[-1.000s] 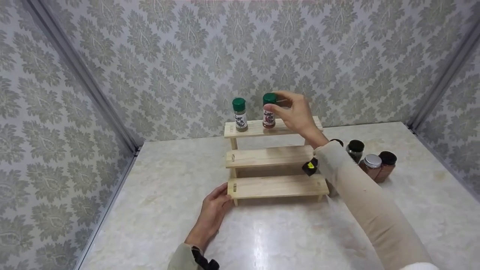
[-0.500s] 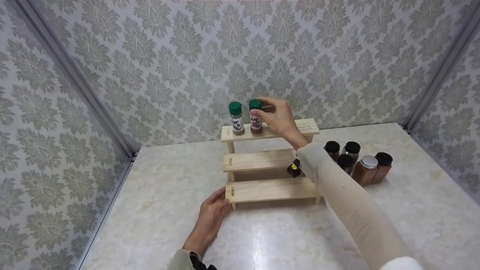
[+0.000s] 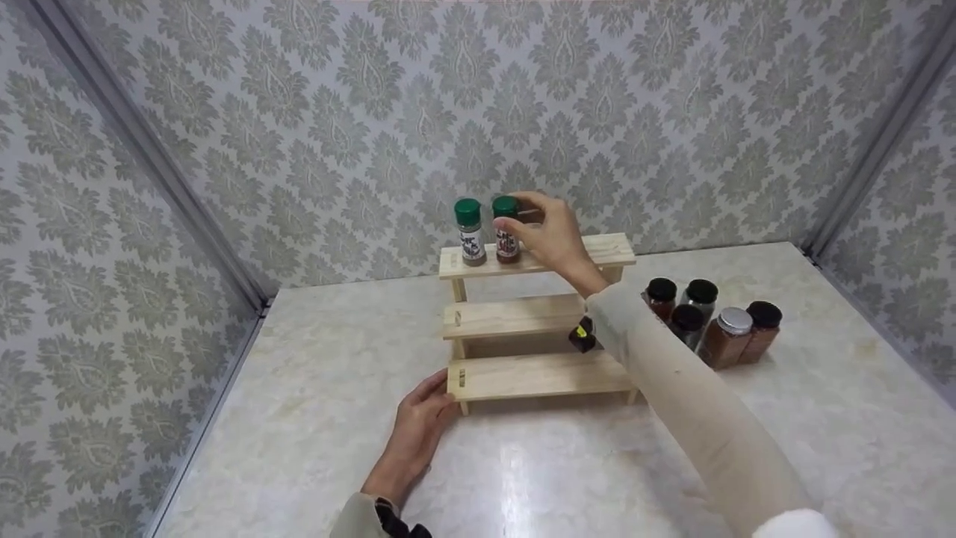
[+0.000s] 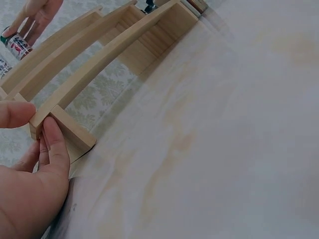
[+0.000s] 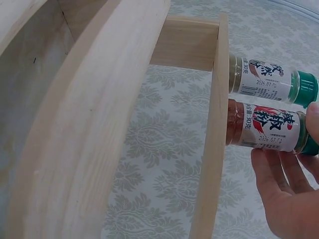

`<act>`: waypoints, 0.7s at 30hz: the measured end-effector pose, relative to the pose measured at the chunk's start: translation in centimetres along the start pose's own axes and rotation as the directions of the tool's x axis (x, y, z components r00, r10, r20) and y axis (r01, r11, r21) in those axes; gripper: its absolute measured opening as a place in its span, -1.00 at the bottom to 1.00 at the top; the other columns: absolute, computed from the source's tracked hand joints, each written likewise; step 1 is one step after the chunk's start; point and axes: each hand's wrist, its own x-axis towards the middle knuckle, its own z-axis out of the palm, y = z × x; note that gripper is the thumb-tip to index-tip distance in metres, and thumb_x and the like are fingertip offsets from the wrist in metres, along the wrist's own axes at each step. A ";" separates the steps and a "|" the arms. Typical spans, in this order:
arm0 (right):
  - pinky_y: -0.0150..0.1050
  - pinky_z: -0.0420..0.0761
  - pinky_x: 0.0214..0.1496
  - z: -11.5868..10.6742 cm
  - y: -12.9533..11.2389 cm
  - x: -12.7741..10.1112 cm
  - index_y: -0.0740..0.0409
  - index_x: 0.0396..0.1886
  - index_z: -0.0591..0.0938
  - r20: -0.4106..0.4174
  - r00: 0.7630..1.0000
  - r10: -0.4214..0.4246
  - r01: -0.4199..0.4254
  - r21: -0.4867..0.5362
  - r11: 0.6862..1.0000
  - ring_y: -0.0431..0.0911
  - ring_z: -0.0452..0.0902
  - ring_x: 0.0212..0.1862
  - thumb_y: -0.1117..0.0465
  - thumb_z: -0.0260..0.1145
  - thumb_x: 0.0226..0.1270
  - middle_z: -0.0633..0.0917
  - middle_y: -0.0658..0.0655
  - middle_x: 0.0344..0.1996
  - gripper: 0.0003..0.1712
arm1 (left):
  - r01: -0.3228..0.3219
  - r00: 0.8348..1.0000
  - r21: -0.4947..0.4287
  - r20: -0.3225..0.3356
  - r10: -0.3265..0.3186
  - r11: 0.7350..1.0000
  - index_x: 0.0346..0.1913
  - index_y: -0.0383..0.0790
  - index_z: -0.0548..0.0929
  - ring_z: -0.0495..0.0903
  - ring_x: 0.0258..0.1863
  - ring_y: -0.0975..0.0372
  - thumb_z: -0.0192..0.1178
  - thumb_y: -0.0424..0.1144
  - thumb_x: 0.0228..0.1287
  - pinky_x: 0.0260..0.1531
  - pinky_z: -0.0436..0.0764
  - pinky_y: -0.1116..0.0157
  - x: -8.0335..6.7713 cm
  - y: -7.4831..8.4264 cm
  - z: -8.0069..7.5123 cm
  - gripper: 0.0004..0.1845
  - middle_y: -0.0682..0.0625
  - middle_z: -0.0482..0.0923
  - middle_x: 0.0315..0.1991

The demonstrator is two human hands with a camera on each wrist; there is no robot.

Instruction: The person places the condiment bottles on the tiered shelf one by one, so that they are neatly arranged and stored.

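A three-tier wooden rack stands on the table, and my left hand pinches the left end of its lowest shelf. In the left wrist view the thumb lies above that shelf end and the fingers are below. On the top shelf stands a red spice bottle with a green cap, upright. My right hand grips it near the cap between thumb and fingers. Close on its left is a second green-capped spice bottle with greyish-brown contents; a narrow gap shows between them.
Several dark-lidded jars and a silver-lidded jar stand on the table right of the rack. My right sleeve passes over the rack's right end. Patterned wall panels rise behind and at both sides.
My right hand has moved the red spice bottle left along the top shelf, closer to the other bottle. In the last half second it barely shifts. The left hand keeps its hold.
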 end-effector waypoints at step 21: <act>-0.05 0.65 0.38 -4.7 -2.0 -2.8 0.14 0.41 0.62 0.008 0.999 -0.038 0.039 -0.018 0.999 0.05 0.67 0.26 0.05 0.47 0.47 0.72 0.18 0.24 -0.41 | 0.008 1.000 -0.012 0.005 -0.008 1.000 0.61 -0.50 0.20 0.36 0.54 -0.03 0.05 -0.43 0.49 0.51 0.44 0.17 0.1 0.0 -0.1 -0.32 -0.40 0.14 0.64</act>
